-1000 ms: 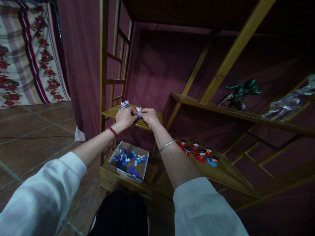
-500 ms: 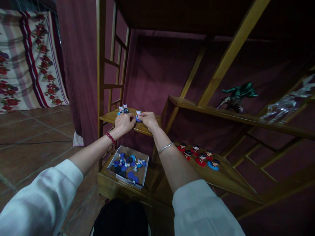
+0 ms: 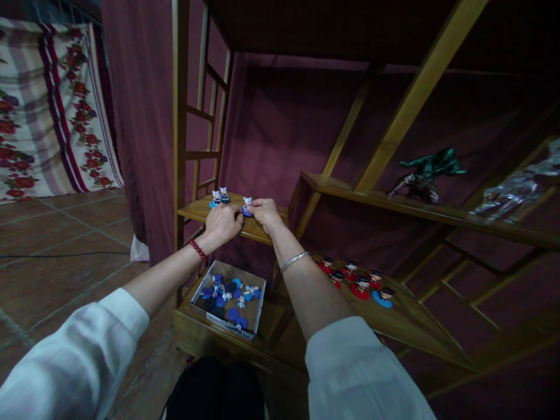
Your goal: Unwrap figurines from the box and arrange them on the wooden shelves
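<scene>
My right hand (image 3: 265,213) pinches a small white-headed cat figurine (image 3: 247,203) on a blue-purple round base, upright over the small wooden shelf (image 3: 258,233). Close by on its left, my left hand (image 3: 223,224) is closed, its curled fingertips near or at the base's edge; what they hold, if anything, is hidden. Behind my left hand stand two similar cat figurines (image 3: 219,196) on the shelf, one with a light-blue base. Below, a shallow cardboard box (image 3: 258,313) holds several more figurines and loose blue and black discs (image 3: 233,314).
To the right, several red-based figurines (image 3: 350,268) and one on a blue base (image 3: 383,297) stand on a lower shelf. A green statue (image 3: 433,169) and a clear one (image 3: 516,189) occupy a higher shelf. A wooden post (image 3: 178,146) rises at left.
Both hands stay nearly in place around the figurine, which remains upright between them. The view has shifted slightly; nothing else has visibly moved.
</scene>
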`<state>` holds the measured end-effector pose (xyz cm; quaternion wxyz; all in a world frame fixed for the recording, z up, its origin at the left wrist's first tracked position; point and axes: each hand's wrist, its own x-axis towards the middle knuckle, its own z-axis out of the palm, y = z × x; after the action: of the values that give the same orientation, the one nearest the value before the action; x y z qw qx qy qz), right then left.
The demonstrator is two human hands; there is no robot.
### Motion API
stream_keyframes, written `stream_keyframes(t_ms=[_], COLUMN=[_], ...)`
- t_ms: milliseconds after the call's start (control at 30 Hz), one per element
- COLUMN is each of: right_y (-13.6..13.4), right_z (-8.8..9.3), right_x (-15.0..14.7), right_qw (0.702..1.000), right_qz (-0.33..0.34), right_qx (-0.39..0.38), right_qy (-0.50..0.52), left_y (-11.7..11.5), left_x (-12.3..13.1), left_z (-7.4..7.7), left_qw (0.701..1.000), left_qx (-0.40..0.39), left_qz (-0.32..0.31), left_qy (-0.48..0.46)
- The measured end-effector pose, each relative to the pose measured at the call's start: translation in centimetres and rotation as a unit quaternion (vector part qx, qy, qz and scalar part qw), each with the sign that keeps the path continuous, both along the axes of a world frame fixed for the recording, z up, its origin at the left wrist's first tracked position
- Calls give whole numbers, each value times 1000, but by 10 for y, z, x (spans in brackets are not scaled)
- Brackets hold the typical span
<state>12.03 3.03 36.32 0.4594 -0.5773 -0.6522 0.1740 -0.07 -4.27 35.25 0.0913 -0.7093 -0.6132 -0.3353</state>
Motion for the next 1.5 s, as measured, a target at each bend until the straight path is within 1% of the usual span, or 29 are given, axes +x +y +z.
stream_keyframes(t_ms=[200, 433, 567, 733, 867, 1000, 1133, 1333, 1500], right_y=[5, 13, 18, 24, 29, 36, 44, 52, 52], right_z=[-2, -2, 0, 2, 3, 2, 1, -2, -1], right_x=[-1, 0, -1, -4, -7, -8, -7, -7, -10], right_qw=[1000, 1000, 1000, 999, 999, 999, 1000, 999, 999], right_qz=[-3, -9, -11, -25, -35, -33, -24, -22, -25], right_qx=[1, -3, -3, -13, -21, -17, -8, -20, -35], right_qy=[-2, -6, -13, -19, -23, -23, -18, -19, -22], left_y=[-6, -7, -5, -3, -3, -2, 0, 7, 11], left_x=[5, 10, 11, 13, 13, 14, 15, 16, 16], left_z=[2, 6, 7, 6, 8, 12, 15, 13, 13], left_qw=[1000, 999, 999, 997, 996, 995, 993, 991, 990], left_qx=[-3, -11, -20, -12, -28, -50, -56, -72, -73], left_qz=[1, 5, 4, 10, 10, 7, -3, -11, -15], left_qy=[30, 32, 44, 69, 81, 90, 101, 111, 118])
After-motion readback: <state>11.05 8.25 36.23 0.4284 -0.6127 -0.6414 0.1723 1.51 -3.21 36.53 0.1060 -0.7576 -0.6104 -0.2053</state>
